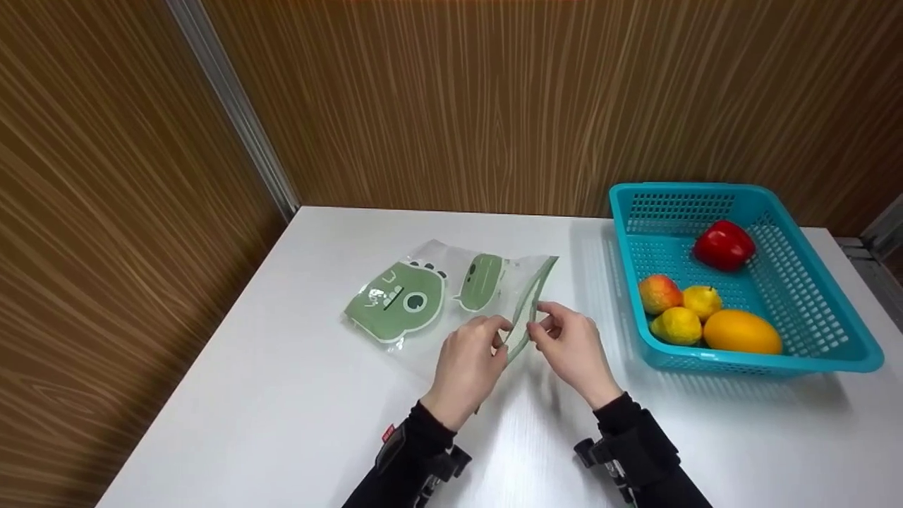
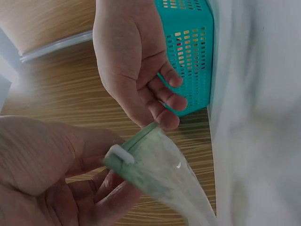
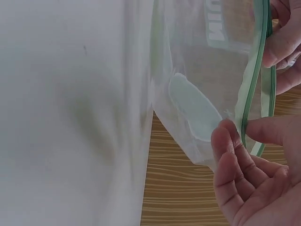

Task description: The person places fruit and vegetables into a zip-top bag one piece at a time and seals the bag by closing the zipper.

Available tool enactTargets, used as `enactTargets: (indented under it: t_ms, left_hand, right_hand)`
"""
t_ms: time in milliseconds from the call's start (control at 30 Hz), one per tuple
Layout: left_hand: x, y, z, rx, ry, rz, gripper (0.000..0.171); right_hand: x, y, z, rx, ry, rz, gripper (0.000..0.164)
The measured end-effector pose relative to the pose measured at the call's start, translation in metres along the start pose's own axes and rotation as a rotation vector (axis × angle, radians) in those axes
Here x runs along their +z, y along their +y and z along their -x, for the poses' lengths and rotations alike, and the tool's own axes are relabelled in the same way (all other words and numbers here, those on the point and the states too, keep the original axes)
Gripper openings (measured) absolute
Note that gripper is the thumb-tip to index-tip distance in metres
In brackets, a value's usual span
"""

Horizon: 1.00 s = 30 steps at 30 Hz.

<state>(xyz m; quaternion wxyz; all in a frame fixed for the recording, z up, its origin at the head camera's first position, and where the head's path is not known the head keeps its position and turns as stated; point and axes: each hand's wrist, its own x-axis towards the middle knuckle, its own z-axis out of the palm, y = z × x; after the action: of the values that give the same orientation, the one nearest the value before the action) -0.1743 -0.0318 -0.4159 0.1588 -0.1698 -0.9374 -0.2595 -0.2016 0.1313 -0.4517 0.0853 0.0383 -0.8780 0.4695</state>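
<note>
A clear zip bag printed with green cartoon shapes lies on the white table, its green-edged mouth raised toward the right. My left hand pinches the near side of that mouth. In the left wrist view, a small white slider sits on the green strip beside the left hand's fingers. Opposite it, my right hand pinches the other side of the mouth between thumb and fingers. The two green zip strips stand a little apart in the right wrist view. The bag looks flat, with nothing visible inside.
To the right stands a turquoise basket. It holds a red bell pepper, an orange-yellow oval fruit, a red-yellow fruit and two yellow pears. Wood-grain panels border the table at the back and left.
</note>
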Motion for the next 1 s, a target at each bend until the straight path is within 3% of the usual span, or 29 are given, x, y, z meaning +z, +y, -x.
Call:
enactTargets:
  t_ms: [167, 333, 667, 1000]
  left_hand:
    - [-0.002, -0.002, -0.001, -0.024, 0.028, 0.010, 0.018]
    - [-0.008, -0.009, -0.004, -0.030, 0.088, -0.010, 0.004]
    - [-0.029, -0.026, -0.012, -0.141, 0.220, 0.010, 0.009]
    - [-0.044, -0.038, -0.016, -0.154, 0.361, 0.052, 0.010]
  right_hand:
    - [0.001, 0.002, 0.002, -0.014, 0.014, 0.011, 0.036]
    - [-0.001, 0.002, 0.003, -0.024, 0.040, 0.027, 0.036]
    - [-0.003, 0.003, 0.003, -0.016, 0.070, 0.046, 0.036]
    - [-0.006, 0.005, 0.002, 0.014, 0.076, 0.032, 0.036]
